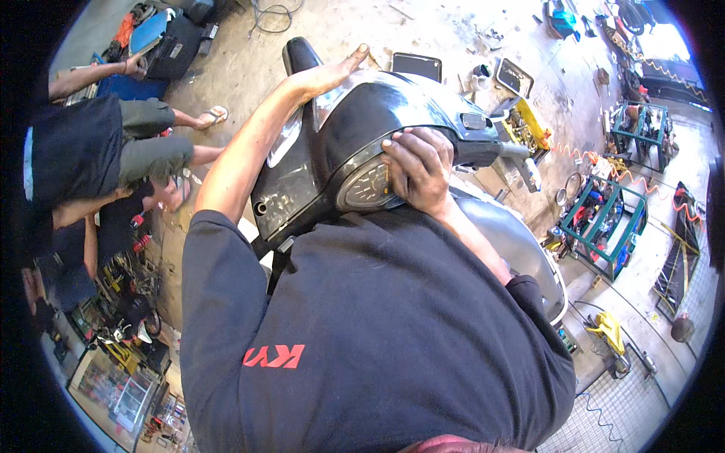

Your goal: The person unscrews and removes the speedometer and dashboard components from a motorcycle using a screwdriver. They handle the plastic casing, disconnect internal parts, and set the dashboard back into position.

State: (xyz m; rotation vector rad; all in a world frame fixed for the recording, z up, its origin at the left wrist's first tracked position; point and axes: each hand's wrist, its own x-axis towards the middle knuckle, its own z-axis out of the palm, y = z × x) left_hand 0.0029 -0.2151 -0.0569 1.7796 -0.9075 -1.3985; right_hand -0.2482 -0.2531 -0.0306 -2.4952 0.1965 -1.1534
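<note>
Cowl, one: your left grip lay across, right grip half-curled atop, either hold unclear; uneven force risked a crack.

A repair workshop: scooter, 2 green-framed tool racks, orange coiled hose

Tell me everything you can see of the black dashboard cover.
The dashboard cover is curved, glossy black and apparently plastic, with bright reflections. Set in its near side is a rounded dial with pale markings, facing the camera. The black shirt hides part of the cover's near edge. The right hand is on it, partly covering the dial; the left hand reaches over its far left side, fingers mostly hidden, contact unclear.
</note>
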